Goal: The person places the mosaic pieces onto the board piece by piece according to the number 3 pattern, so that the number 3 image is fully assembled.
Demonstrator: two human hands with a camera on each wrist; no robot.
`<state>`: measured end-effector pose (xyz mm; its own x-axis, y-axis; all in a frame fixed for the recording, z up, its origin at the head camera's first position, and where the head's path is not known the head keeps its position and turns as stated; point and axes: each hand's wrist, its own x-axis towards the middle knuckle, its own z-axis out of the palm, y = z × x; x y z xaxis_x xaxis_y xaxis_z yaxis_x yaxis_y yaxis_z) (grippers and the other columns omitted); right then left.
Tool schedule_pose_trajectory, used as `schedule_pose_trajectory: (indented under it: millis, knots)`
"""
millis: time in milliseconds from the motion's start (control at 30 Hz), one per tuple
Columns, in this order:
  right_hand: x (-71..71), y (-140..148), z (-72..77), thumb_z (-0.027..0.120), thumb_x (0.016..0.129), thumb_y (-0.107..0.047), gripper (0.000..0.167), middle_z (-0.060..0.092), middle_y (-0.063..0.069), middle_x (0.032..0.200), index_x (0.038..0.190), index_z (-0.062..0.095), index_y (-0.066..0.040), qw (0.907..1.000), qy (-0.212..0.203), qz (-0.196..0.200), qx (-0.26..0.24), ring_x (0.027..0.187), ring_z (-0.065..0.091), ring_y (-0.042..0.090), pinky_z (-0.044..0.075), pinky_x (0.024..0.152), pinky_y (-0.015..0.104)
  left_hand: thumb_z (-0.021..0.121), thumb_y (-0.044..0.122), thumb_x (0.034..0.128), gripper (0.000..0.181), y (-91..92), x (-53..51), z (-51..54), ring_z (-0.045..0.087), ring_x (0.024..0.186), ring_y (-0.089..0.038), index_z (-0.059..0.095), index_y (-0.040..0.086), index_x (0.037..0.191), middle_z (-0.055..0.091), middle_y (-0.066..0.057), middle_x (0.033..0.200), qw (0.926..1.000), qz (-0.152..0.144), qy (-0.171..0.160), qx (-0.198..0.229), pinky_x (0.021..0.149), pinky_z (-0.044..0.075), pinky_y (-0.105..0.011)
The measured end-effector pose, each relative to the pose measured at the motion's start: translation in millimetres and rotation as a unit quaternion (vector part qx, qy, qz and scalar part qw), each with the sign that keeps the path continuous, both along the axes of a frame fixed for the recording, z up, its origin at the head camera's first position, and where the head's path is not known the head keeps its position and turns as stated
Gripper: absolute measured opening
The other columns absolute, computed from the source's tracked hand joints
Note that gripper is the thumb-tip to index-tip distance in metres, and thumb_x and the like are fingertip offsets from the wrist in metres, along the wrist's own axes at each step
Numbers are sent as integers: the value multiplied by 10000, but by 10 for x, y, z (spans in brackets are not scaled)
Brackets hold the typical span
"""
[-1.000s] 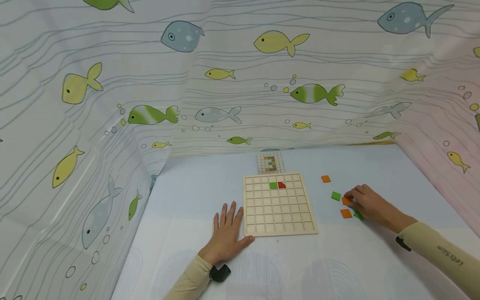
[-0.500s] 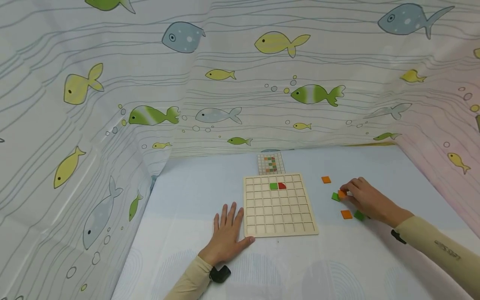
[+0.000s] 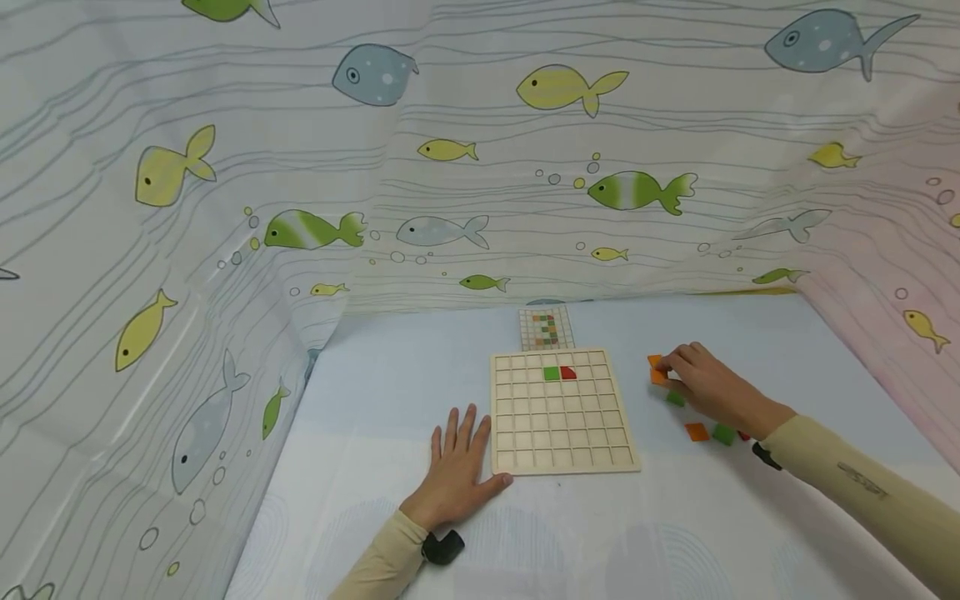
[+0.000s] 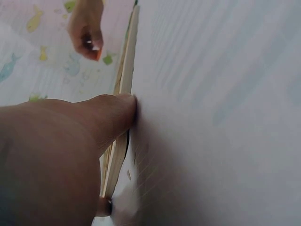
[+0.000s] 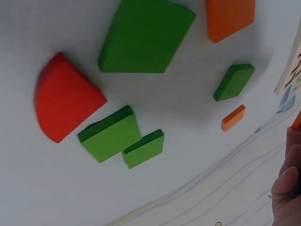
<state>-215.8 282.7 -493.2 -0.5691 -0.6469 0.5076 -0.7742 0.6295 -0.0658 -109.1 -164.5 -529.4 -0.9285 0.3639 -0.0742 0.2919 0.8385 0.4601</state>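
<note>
In the head view my right hand (image 3: 716,387) pinches an orange square tile (image 3: 658,377) just above the table, right of the wooden grid board (image 3: 558,427). Just behind it lies another orange tile (image 3: 654,360), partly covered. A green tile (image 3: 676,399) sits under the fingers. My left hand (image 3: 452,479) lies with fingers spread at the board's left side; in the left wrist view its thumb (image 4: 115,110) touches the board's edge. On the board, a green square (image 3: 552,373) and a red quarter-round tile (image 3: 567,372) sit side by side in an upper row.
A small printed grid card (image 3: 528,332) stands behind the board. Nearer me on the right lie an orange tile (image 3: 697,432) and a green tile (image 3: 723,434). In the right wrist view a loose red quarter-round tile (image 5: 70,101) lies among several green ones. Fish-printed cloth walls enclose the table.
My right hand has lifted the orange tile and carried it left and away from me, past the green tile to the farther orange one. The left hand has stayed in place.
</note>
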Motion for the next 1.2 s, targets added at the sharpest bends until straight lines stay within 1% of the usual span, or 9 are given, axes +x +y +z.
schedule_pose_trajectory:
  millis: [67, 200, 400, 533, 633, 833, 1033, 1200]
  knots:
    - [-25, -57, -2, 924, 715, 67, 400, 682, 77, 984, 1038, 698, 6, 10000, 1, 20, 10, 880, 545, 192, 510, 714, 319, 609, 597, 1013, 951, 1, 3, 4, -41, 1638, -490, 235, 40, 1687, 56, -223, 1780, 10000, -4, 23, 2, 1258, 25, -748]
    - [-78, -194, -16, 919, 735, 52, 397, 680, 69, 990, 1064, 703, 1, 9999, -83, 90, 35, 889, 539, 184, 510, 725, 317, 617, 588, 1013, 952, 3, 5, 14, -41, 1637, -493, 232, 36, 1686, 55, -226, 1779, 10000, -10, 27, 26, 1256, 26, -750]
    - [-148, -457, -21, 890, 818, -13, 339, 676, 54, 1017, 1111, 720, -26, 9990, -401, -83, 177, 934, 540, 189, 529, 759, 328, 639, 556, 1012, 951, -2, 15, 24, -30, 1631, -511, 236, 9, 1678, 61, -245, 1773, 9999, -31, 64, 116, 1245, 26, -764]
    - [-180, -628, -20, 886, 835, -32, 327, 672, 46, 1022, 1117, 721, -47, 9982, -529, -106, 256, 949, 541, 194, 538, 762, 333, 631, 574, 1010, 958, 1, 19, 23, -31, 1632, -510, 236, 15, 1680, 61, -244, 1773, 10000, -55, 44, 62, 1248, 27, -763]
    - [-197, -750, -17, 879, 850, -41, 305, 676, 61, 1025, 1108, 717, -48, 9979, -583, -49, 286, 961, 560, 215, 548, 766, 346, 608, 602, 1013, 960, 4, 22, 18, -40, 1636, -497, 228, 32, 1686, 53, -232, 1778, 10000, -48, 18, -21, 1254, 27, -756]
    - [-225, -971, 13, 833, 906, -62, 276, 670, 80, 1066, 1144, 698, -25, 9956, -880, 58, 315, 1009, 574, 235, 566, 829, 369, 607, 608, 1011, 960, 3, 23, 19, -40, 1639, -487, 232, 39, 1687, 50, -221, 1781, 10000, -12, 28, -80, 1257, 31, -752]
    - [-284, -1142, 48, 803, 937, -67, 250, 676, 92, 1075, 1160, 703, -16, 9945, -991, 96, 324, 1006, 578, 241, 568, 835, 366, 605, 609, 1011, 957, 6, 15, 4, -40, 1638, -489, 239, 36, 1684, 53, -220, 1780, 10000, -22, 27, -90, 1257, 35, -753]
    - [-350, -1264, 27, 791, 949, -80, 228, 680, 88, 1068, 1153, 708, -23, 9935, -1096, 166, 277, 999, 582, 242, 563, 837, 366, 603, 609, 1012, 955, 10, 11, 10, -38, 1638, -487, 235, 41, 1686, 51, -216, 1781, 9999, -11, 36, -125, 1258, 36, -751]
